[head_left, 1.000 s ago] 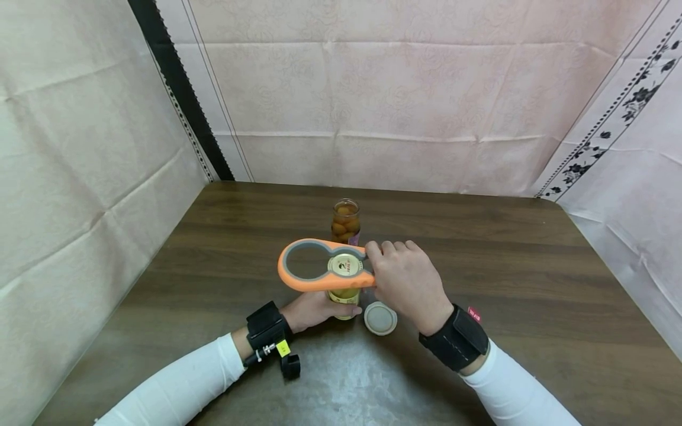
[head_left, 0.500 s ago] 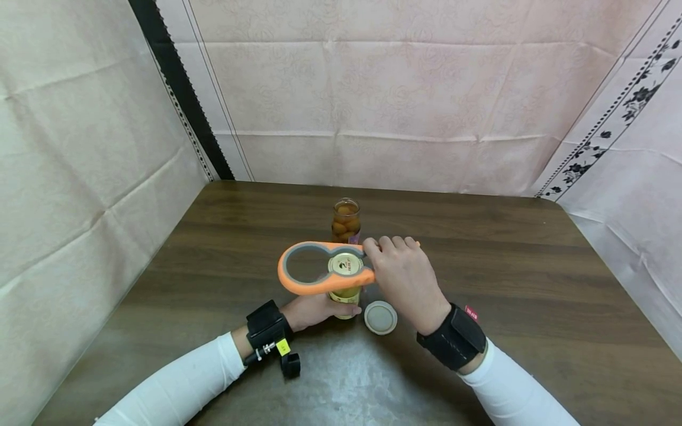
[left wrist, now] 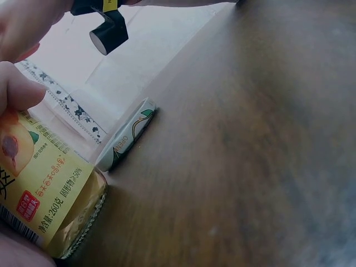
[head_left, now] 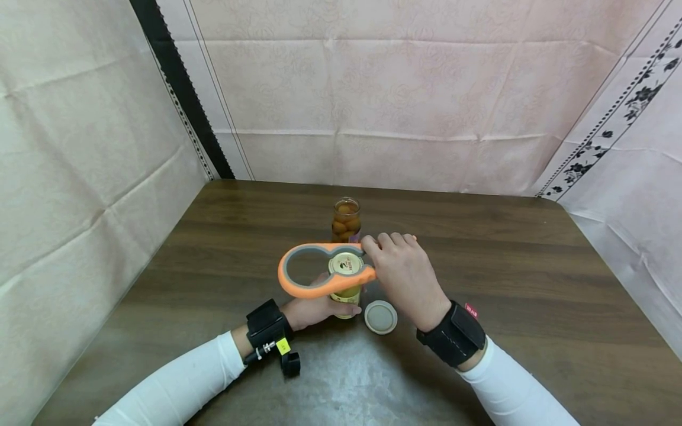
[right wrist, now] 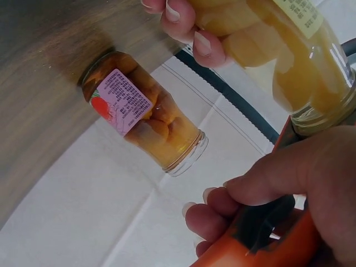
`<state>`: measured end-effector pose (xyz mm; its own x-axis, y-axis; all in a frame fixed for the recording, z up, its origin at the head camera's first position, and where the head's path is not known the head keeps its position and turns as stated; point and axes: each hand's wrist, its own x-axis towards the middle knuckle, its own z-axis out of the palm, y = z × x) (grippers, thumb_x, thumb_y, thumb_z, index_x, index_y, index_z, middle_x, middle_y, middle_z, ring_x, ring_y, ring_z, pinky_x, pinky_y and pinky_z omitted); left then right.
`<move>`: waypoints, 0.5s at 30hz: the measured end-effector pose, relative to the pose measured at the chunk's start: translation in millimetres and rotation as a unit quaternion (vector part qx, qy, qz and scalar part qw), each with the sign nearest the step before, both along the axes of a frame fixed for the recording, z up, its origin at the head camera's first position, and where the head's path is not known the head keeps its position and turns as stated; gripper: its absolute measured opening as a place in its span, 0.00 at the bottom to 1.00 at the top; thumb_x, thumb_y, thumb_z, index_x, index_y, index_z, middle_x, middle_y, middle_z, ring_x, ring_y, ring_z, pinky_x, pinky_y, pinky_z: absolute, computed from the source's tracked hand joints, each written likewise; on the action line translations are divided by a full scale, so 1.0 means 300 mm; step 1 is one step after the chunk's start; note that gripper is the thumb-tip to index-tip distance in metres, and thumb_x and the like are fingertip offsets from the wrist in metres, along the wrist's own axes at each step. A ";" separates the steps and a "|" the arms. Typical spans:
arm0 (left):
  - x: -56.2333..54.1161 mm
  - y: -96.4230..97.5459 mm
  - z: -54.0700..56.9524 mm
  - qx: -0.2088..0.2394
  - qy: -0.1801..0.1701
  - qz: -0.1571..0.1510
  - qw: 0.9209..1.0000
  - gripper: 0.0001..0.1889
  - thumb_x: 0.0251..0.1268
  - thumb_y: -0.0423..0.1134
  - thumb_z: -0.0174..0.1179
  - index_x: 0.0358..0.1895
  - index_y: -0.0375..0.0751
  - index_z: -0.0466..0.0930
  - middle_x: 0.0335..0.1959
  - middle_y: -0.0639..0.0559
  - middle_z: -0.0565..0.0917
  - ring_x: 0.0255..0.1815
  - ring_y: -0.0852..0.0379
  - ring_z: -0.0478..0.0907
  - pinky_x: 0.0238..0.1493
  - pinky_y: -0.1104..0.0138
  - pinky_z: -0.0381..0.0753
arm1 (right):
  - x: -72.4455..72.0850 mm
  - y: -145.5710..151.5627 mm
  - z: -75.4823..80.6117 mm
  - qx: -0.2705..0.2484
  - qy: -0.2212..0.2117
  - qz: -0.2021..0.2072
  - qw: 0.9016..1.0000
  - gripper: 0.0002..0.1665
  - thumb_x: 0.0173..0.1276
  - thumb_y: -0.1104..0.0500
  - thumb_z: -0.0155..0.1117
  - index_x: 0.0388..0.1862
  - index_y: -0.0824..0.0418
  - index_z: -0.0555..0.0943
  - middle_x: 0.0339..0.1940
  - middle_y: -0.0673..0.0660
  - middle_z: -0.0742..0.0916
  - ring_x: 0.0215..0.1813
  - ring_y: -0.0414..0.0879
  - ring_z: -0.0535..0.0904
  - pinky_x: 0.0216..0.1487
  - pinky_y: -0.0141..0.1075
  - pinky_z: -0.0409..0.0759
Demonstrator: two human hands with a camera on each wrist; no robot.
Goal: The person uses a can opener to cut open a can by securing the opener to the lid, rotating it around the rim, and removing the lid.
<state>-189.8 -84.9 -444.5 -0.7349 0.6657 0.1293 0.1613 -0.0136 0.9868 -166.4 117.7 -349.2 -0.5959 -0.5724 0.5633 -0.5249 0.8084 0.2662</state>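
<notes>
My left hand grips a glass jar of yellow peaches, which stands upright on the table with a peach picture on its yellow label. Around the jar's cream lid sits an orange jar opener with a grey inner lining. Its wide loop reaches out to the left of the lid. My right hand holds the opener's handles, right of the jar, with curled fingers. In the right wrist view, the thumb lies across the orange and black handles. Part of the jar is hidden under the opener.
Behind the held jar stands a lidless glass jar of round brown-orange fruit, with a purple label. A loose pale lid lies on the wooden table, right of the left thumb. Pale cloth hangs around the table.
The opener has turned slightly counterclockwise in the head view: its loop end has dropped a little, and my right hand has shifted slightly up. My left hand and the jar stay in place.
</notes>
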 end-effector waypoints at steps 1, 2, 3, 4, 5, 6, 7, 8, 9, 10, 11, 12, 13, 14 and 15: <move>0.000 0.000 -0.001 0.002 -0.002 -0.001 1.000 0.32 0.59 0.26 0.69 0.66 0.46 0.70 0.53 0.38 0.77 0.49 0.55 0.75 0.50 0.66 0.77 | -0.002 0.000 -0.001 -0.002 -0.001 0.001 1.000 0.16 0.61 0.68 0.72 0.45 0.59 0.78 0.27 0.56 0.83 0.32 0.50 0.82 0.38 0.42 0.82; 0.000 0.000 -0.001 0.004 -0.003 -0.001 1.000 0.33 0.59 0.26 0.69 0.68 0.45 0.69 0.55 0.39 0.77 0.51 0.55 0.74 0.52 0.66 0.77 | -0.003 0.000 -0.001 -0.004 -0.002 0.003 1.000 0.16 0.61 0.68 0.73 0.45 0.59 0.78 0.27 0.56 0.83 0.33 0.50 0.82 0.39 0.42 0.83; 0.000 0.000 -0.001 0.006 -0.004 0.000 1.000 0.35 0.59 0.26 0.70 0.70 0.45 0.67 0.59 0.41 0.77 0.54 0.55 0.74 0.55 0.65 0.77 | -0.005 0.000 -0.002 -0.006 -0.003 0.005 1.000 0.17 0.60 0.68 0.73 0.45 0.59 0.78 0.28 0.56 0.83 0.33 0.50 0.82 0.40 0.43 0.83; 0.000 0.000 0.000 0.008 -0.005 0.001 1.000 0.38 0.59 0.27 0.70 0.72 0.45 0.65 0.62 0.43 0.76 0.57 0.54 0.73 0.58 0.65 0.76 | -0.007 0.000 -0.003 -0.007 -0.004 0.006 1.000 0.17 0.60 0.68 0.74 0.46 0.59 0.78 0.28 0.56 0.83 0.33 0.51 0.82 0.41 0.43 0.84; 0.000 0.000 -0.001 0.010 -0.006 0.000 1.000 0.40 0.58 0.27 0.70 0.74 0.46 0.63 0.65 0.46 0.75 0.59 0.54 0.72 0.60 0.63 0.75 | -0.008 0.001 -0.004 -0.008 -0.006 0.006 1.000 0.18 0.60 0.69 0.74 0.46 0.59 0.78 0.28 0.56 0.83 0.34 0.51 0.82 0.42 0.43 0.84; 0.000 -0.001 -0.001 0.012 -0.007 -0.001 1.000 0.42 0.58 0.27 0.71 0.75 0.46 0.61 0.67 0.47 0.73 0.61 0.53 0.71 0.62 0.62 0.74 | -0.009 0.001 -0.005 -0.008 -0.007 0.007 1.000 0.18 0.60 0.69 0.74 0.46 0.59 0.78 0.28 0.55 0.83 0.34 0.51 0.82 0.42 0.43 0.84; 0.000 0.000 -0.002 0.015 -0.008 0.000 1.000 0.44 0.58 0.28 0.71 0.77 0.46 0.59 0.70 0.49 0.72 0.63 0.53 0.70 0.64 0.61 0.73 | -0.010 0.001 -0.005 -0.009 -0.010 0.008 1.000 0.19 0.59 0.68 0.74 0.47 0.59 0.79 0.28 0.56 0.83 0.34 0.51 0.82 0.43 0.43 0.84; -0.001 0.000 -0.003 0.014 -0.007 0.001 1.000 0.45 0.58 0.27 0.71 0.77 0.47 0.59 0.71 0.51 0.71 0.64 0.53 0.70 0.65 0.60 0.73 | -0.010 0.002 -0.005 -0.010 -0.012 0.008 1.000 0.19 0.59 0.68 0.75 0.47 0.59 0.79 0.29 0.56 0.83 0.35 0.51 0.82 0.44 0.44 0.84; -0.001 0.000 -0.004 0.014 -0.009 -0.001 1.000 0.44 0.58 0.28 0.71 0.77 0.49 0.60 0.70 0.50 0.72 0.63 0.52 0.70 0.65 0.60 0.73 | -0.011 0.002 -0.006 -0.011 -0.013 0.008 1.000 0.20 0.59 0.68 0.75 0.48 0.59 0.79 0.29 0.56 0.83 0.35 0.51 0.82 0.44 0.44 0.84; -0.001 -0.001 -0.004 0.014 -0.010 -0.002 1.000 0.43 0.58 0.28 0.71 0.76 0.51 0.60 0.70 0.49 0.72 0.63 0.52 0.70 0.65 0.59 0.73 | -0.012 0.002 -0.006 -0.012 -0.014 0.009 1.000 0.20 0.59 0.68 0.75 0.48 0.59 0.79 0.29 0.56 0.83 0.35 0.51 0.82 0.44 0.44 0.84; -0.001 -0.002 -0.005 0.014 -0.011 -0.003 1.000 0.43 0.58 0.28 0.71 0.76 0.52 0.61 0.69 0.48 0.72 0.62 0.51 0.71 0.64 0.59 0.74 | -0.013 0.002 -0.007 -0.013 -0.015 0.010 1.000 0.20 0.59 0.68 0.75 0.48 0.59 0.80 0.29 0.56 0.83 0.36 0.51 0.82 0.44 0.44 0.85; -0.001 -0.003 -0.006 0.015 -0.013 -0.005 1.000 0.42 0.59 0.28 0.70 0.75 0.53 0.63 0.68 0.46 0.73 0.62 0.50 0.72 0.62 0.60 0.75 | -0.014 0.002 -0.006 -0.015 -0.017 0.012 1.000 0.20 0.58 0.68 0.76 0.49 0.59 0.80 0.30 0.56 0.84 0.36 0.51 0.82 0.45 0.44 0.85; -0.001 -0.004 -0.006 0.016 -0.016 -0.007 1.000 0.42 0.59 0.28 0.70 0.75 0.54 0.63 0.68 0.44 0.73 0.61 0.50 0.72 0.61 0.61 0.76 | -0.015 0.002 -0.006 -0.018 -0.018 0.014 1.000 0.21 0.58 0.68 0.76 0.49 0.59 0.80 0.30 0.56 0.84 0.36 0.51 0.82 0.45 0.44 0.85; 0.000 -0.006 -0.006 0.016 -0.017 -0.010 1.000 0.41 0.59 0.28 0.70 0.74 0.54 0.64 0.67 0.41 0.74 0.60 0.49 0.73 0.59 0.62 0.77 | -0.016 0.002 -0.006 -0.019 -0.019 0.016 1.000 0.21 0.58 0.68 0.76 0.49 0.59 0.80 0.31 0.56 0.84 0.36 0.51 0.82 0.45 0.44 0.85; 0.000 -0.008 -0.007 0.017 -0.016 -0.012 1.000 0.40 0.59 0.27 0.70 0.74 0.53 0.64 0.66 0.38 0.74 0.60 0.49 0.73 0.57 0.63 0.78 | -0.017 0.001 -0.007 -0.020 -0.021 0.018 0.999 0.20 0.59 0.68 0.76 0.49 0.58 0.80 0.31 0.56 0.84 0.37 0.51 0.82 0.45 0.44 0.85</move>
<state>-189.9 -87.2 -446.6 -0.7233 0.6782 0.1298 0.1294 -0.0515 0.9903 -171.5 118.1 -351.3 -0.5986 -0.5708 0.5620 -0.5635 0.7987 0.2110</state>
